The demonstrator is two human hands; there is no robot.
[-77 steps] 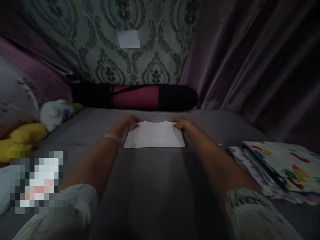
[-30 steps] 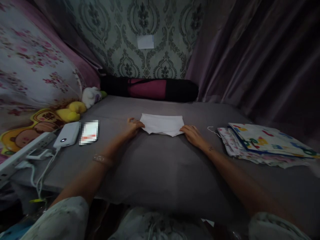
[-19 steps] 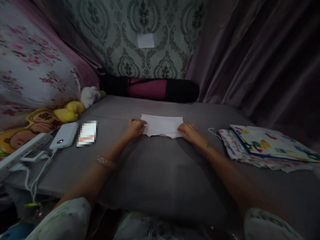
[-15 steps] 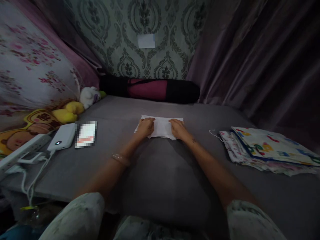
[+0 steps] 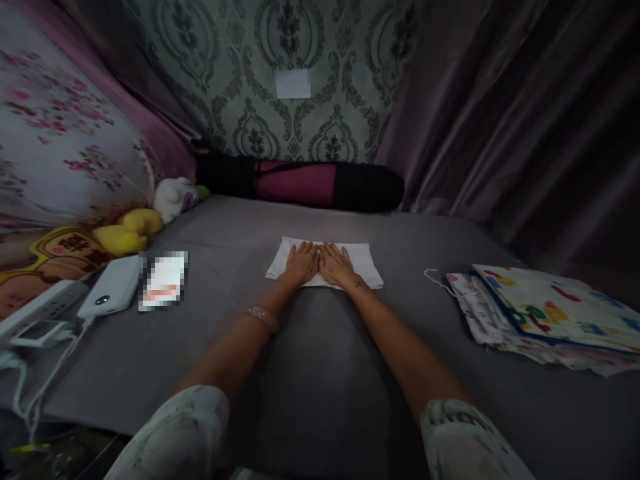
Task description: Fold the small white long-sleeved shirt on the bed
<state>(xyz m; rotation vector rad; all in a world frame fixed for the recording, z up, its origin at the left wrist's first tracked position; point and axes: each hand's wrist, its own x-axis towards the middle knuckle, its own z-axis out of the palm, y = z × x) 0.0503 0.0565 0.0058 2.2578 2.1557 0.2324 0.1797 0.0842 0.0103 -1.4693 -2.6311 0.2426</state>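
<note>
A folded white cloth (image 5: 367, 263) lies flat on the grey bed sheet (image 5: 310, 347) in the middle of the view. My left hand (image 5: 301, 261) rests palm down on the cloth's middle, fingers stretched out. My right hand (image 5: 336, 263) lies flat right beside it, also on the cloth, the two hands almost touching. Neither hand holds anything. A bracelet sits on my left wrist.
A stack of folded patterned cloths (image 5: 545, 310) lies at the right. At the left are a white power bank (image 5: 107, 293), a power strip with cables (image 5: 30, 313), yellow and white plush toys (image 5: 133, 220) and a floral pillow (image 5: 60, 147). A black and pink roll (image 5: 300, 183) lies against the back wall.
My hands have moved from the cloth's left and right ends to its middle and now lie flat on it. The cloth is folded narrower than 2.6 s ago.
</note>
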